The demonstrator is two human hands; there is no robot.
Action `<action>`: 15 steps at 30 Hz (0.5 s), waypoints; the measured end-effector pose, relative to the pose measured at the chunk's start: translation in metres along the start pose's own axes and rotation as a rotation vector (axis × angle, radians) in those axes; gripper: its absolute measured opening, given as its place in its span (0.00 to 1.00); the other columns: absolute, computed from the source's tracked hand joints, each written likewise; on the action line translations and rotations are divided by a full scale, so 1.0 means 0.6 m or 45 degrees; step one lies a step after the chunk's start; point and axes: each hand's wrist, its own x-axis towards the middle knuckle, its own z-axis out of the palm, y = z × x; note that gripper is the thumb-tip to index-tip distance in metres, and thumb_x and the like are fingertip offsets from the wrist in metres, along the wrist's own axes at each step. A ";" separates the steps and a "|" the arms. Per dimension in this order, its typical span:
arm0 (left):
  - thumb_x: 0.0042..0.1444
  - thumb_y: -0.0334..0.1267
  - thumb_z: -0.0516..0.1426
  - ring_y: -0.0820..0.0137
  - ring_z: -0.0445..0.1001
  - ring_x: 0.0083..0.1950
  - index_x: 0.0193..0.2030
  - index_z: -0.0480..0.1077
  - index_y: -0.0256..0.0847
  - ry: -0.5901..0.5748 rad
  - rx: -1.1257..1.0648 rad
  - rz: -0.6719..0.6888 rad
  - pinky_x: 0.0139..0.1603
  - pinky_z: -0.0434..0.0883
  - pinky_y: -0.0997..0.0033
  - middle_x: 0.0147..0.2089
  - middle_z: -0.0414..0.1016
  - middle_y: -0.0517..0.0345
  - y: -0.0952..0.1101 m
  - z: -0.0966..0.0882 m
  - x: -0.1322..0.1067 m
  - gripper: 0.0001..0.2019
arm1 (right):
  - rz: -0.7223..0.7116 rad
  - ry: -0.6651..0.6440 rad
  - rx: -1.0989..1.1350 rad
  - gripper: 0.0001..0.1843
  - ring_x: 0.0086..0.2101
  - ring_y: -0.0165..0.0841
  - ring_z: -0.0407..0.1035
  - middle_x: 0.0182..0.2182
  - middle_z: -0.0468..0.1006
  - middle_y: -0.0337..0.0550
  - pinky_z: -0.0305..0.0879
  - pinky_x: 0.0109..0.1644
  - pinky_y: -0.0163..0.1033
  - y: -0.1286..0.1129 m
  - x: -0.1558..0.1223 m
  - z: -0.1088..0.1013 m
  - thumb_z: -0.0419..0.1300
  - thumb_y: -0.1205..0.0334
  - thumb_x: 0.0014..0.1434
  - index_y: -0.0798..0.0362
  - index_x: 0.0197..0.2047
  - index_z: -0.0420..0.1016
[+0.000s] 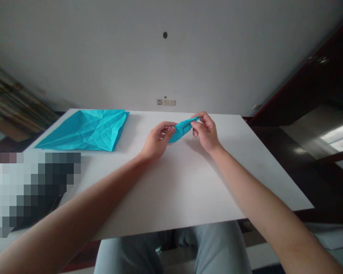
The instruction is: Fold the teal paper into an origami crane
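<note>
folded blue origami paper, twelve o'clock: we pinched it between the fingertips of our left hand and right hand; creased blue sheet lay at ten o'clock on the white table.

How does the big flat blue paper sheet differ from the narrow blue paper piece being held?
The creased blue sheet lies flat on the white table; the narrow folded blue piece is held between left hand and right hand, and is much smaller. Both are blue paper.
</note>
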 end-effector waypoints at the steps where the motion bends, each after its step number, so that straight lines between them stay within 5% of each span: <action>1: 0.73 0.63 0.74 0.62 0.86 0.46 0.56 0.90 0.44 0.005 0.026 0.012 0.45 0.80 0.67 0.49 0.93 0.51 0.001 -0.001 0.000 0.24 | 0.011 0.006 -0.003 0.23 0.23 0.25 0.60 0.32 0.71 0.29 0.61 0.27 0.36 -0.001 0.001 0.000 0.76 0.37 0.63 0.43 0.44 0.74; 6: 0.76 0.64 0.71 0.57 0.89 0.54 0.55 0.91 0.46 0.033 0.089 0.116 0.60 0.83 0.58 0.55 0.95 0.48 -0.001 -0.008 0.006 0.23 | 0.121 0.002 0.065 0.23 0.25 0.26 0.59 0.31 0.69 0.30 0.59 0.28 0.36 -0.005 0.010 -0.009 0.77 0.38 0.58 0.43 0.40 0.74; 15: 0.69 0.78 0.74 0.57 0.91 0.55 0.55 0.92 0.44 -0.162 -0.102 0.077 0.58 0.86 0.60 0.56 0.96 0.43 0.006 -0.010 0.010 0.36 | 0.514 -0.226 0.349 0.37 0.31 0.30 0.55 0.32 0.65 0.32 0.62 0.33 0.36 -0.032 0.013 -0.037 0.86 0.35 0.51 0.44 0.34 0.65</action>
